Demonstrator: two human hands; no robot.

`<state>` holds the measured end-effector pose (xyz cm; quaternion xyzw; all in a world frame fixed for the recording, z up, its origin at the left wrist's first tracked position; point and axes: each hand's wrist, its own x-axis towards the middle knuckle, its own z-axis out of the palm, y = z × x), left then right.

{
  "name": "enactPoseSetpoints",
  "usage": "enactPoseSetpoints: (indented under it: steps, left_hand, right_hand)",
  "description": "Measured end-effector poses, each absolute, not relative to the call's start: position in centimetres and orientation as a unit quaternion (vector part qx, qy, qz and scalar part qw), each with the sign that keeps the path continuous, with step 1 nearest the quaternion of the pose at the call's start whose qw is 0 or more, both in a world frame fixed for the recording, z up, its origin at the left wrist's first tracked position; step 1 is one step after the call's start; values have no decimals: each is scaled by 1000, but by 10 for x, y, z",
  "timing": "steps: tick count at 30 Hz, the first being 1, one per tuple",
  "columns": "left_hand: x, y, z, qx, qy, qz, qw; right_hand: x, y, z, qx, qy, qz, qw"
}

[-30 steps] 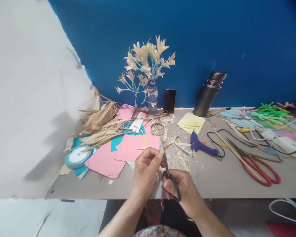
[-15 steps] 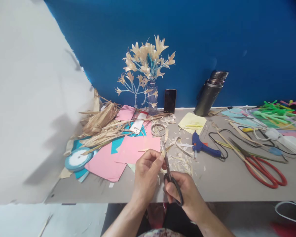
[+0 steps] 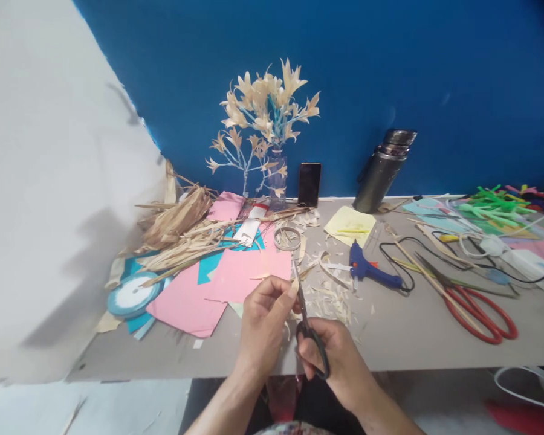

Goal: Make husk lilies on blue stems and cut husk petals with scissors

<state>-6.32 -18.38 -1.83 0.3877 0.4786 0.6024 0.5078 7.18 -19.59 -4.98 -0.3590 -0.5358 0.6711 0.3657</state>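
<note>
Near the front edge of a grey table (image 3: 417, 332), left of a blue plastic hot glue gun (image 3: 372, 273) and nearer to us, our left hand (image 3: 263, 320) pinched a small pale strip of dried leaf (image 3: 294, 286) between thumb and forefinger, the other fingers curled in. Our right hand (image 3: 334, 357), nearer to us than the glue gun, gripped black-handled steel scissors (image 3: 304, 309). Its fingers were closed through the loops, and the blades pointed away from us, almost shut against the strip. Between our hands and the glue gun lay a heap of pale leaf trimmings (image 3: 333, 299). Farther left of the gun lay a pink paper sheet (image 3: 249, 269).

We judged that the blades sat very close to the pinching fingertips, so a hurried snip could nick skin. The strip was tiny, and a loosened pinch could drop it among the trimmings, where it would be hard to find.
</note>
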Motion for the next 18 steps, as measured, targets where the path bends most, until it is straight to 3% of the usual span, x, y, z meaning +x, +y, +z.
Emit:
enactPoseSetpoints:
  steps: [9, 18]
  left_hand:
    - [-66, -187, -16, 405, 464, 580, 534]
    - [-68, -197, -9, 466, 452, 503, 571]
  right_hand:
    - [75, -194, -48, -381, -496, 645, 439]
    - [95, -171, -4, -390, -568, 550, 472]
